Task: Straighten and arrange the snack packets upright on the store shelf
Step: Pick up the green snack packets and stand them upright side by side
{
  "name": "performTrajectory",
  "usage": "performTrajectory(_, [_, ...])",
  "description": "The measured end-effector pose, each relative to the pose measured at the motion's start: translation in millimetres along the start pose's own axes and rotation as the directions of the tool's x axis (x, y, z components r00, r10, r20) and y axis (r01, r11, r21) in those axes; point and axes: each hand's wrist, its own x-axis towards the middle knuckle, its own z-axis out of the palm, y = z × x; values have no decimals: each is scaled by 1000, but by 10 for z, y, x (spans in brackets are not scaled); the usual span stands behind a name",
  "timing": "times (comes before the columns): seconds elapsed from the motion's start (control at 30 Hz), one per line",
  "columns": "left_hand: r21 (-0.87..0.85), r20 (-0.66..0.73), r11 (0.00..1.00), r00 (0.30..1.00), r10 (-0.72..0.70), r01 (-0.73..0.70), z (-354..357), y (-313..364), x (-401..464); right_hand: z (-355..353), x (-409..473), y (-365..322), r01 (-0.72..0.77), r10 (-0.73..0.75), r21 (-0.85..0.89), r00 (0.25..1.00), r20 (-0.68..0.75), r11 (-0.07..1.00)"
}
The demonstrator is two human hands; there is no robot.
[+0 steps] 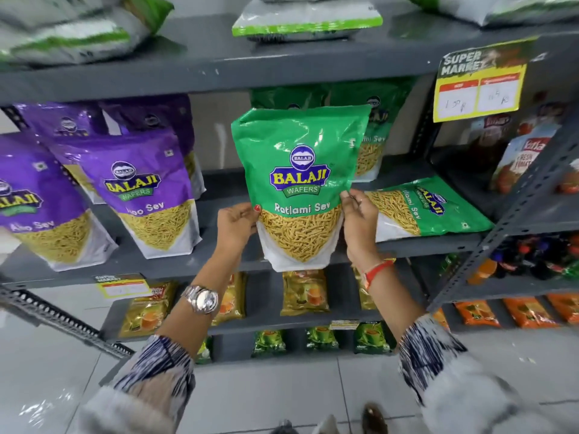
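The left hand point(235, 223) and right hand point(360, 214) pinch the sides of the green Ratlami Sev packet point(300, 183), held upright in front of the shelf point(219, 261). At 3 o'clock another Ratlami Sev packet point(429, 208) lies flat. The floppy held bag could tip over if set down crooked

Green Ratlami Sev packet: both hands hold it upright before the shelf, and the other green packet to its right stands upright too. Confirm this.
Not quite. The head view shows the left hand and right hand holding the green packet upright, but the other green packet to its right lies flat on its side on the shelf, not upright.
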Motion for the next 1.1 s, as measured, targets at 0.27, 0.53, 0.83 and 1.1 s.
performTrajectory(0.27, [-4, -125, 999, 991, -36, 35, 153, -158, 665, 224, 641, 284, -12, 22, -62, 985, 170, 998])
performTrajectory(0.53, [-15, -191, 999, 981, -41, 39, 214, -330, 699, 242, 762, 426, -91, 116, -136, 976, 184, 987])
performTrajectory(0.83, [35, -598, 983, 785, 165, -180, 774, -473, 181, -302, 544, 256, 47, -43, 33, 990, -131, 998])
performTrajectory(1.1, [611, 190, 583, 814, 548, -535, 1944, -334, 207, -1163, 502, 506, -270, 309, 154, 766, -564, 950])
